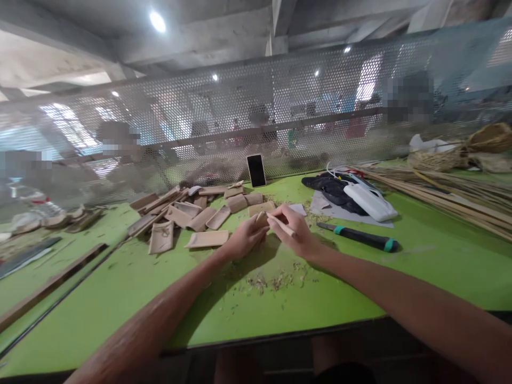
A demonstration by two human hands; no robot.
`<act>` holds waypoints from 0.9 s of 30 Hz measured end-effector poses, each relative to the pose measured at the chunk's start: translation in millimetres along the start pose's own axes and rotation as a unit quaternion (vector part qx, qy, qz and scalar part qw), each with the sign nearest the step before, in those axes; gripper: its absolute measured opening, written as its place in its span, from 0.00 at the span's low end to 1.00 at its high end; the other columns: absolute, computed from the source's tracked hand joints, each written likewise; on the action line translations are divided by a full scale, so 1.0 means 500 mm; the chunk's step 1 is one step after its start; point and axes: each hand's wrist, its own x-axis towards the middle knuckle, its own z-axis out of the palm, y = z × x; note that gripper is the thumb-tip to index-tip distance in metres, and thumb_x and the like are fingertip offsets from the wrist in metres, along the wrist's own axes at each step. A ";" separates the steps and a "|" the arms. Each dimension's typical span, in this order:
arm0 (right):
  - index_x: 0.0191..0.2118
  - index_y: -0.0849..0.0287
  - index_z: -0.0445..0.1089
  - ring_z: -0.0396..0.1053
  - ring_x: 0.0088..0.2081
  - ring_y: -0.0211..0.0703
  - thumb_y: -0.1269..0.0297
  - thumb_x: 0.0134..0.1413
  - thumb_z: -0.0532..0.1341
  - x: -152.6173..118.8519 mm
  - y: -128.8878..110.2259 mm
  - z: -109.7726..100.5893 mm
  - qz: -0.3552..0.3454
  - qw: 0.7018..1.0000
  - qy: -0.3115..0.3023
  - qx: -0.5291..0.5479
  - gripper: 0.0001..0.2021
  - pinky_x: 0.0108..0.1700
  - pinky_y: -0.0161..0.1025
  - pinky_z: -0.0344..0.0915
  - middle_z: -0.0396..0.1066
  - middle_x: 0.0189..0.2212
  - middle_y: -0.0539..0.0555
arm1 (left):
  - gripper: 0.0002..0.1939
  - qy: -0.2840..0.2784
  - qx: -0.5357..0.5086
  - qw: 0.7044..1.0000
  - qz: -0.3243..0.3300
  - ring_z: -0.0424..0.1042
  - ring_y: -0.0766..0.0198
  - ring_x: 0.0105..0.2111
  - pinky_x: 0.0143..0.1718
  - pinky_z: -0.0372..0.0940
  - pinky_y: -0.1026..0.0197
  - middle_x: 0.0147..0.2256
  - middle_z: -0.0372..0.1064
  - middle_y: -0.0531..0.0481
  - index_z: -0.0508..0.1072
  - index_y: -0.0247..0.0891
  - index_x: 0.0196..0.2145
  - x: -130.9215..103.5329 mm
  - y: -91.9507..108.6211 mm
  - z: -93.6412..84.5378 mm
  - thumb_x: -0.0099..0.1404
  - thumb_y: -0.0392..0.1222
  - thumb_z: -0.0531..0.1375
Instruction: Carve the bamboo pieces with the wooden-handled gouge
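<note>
Both of my hands meet above the middle of the green table (344,298). My left hand (247,238) is closed round a small pale piece (261,217), perhaps bamboo, whose tip shows above the fingers. In my right hand (295,229) is a slim wooden-looking handle (282,225), its far end touching or very near the small piece; the tool's tip is too small to make out. Shavings (276,280) lie scattered on the table just below my hands. Several curved bamboo pieces (208,239) are heaped to the left of my left hand.
A green-and-black handled knife (366,238) lies right of my right hand. Behind it are a white device (370,201) and black cloth (334,193). A phone (256,170) leans against the mesh screen (224,122). Long strips (452,197) cover the right; a wooden bar (52,285) lies left.
</note>
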 end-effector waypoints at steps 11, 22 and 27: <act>0.38 0.59 0.68 0.65 0.29 0.40 0.61 0.64 0.57 0.008 0.012 -0.005 0.001 1.000 -0.017 0.018 0.07 0.34 0.38 0.59 0.69 0.28 0.51 | 0.13 0.007 -0.021 1.000 -0.006 0.64 0.70 0.21 0.22 0.59 0.66 0.25 0.66 0.55 0.61 0.39 0.36 0.003 0.001 0.002 0.69 0.51 0.56; 0.46 0.56 0.67 0.70 0.37 0.45 0.66 0.64 0.57 0.007 0.028 0.010 -0.013 1.000 0.013 -0.011 0.07 0.40 0.43 0.67 0.70 0.40 0.57 | 0.12 0.100 0.019 0.995 0.005 0.66 0.68 0.26 0.26 0.60 0.65 0.30 0.66 0.53 0.62 0.38 0.38 0.006 -0.002 -0.004 0.72 0.50 0.52; 0.53 0.57 0.64 0.72 0.38 0.45 0.63 0.65 0.56 0.006 0.004 0.003 0.012 1.000 0.017 0.008 0.13 0.40 0.43 0.69 0.71 0.47 0.61 | 0.13 0.118 0.062 0.990 0.041 0.63 0.69 0.26 0.27 0.59 0.65 0.30 0.64 0.53 0.64 0.38 0.37 0.005 0.005 -0.006 0.74 0.49 0.49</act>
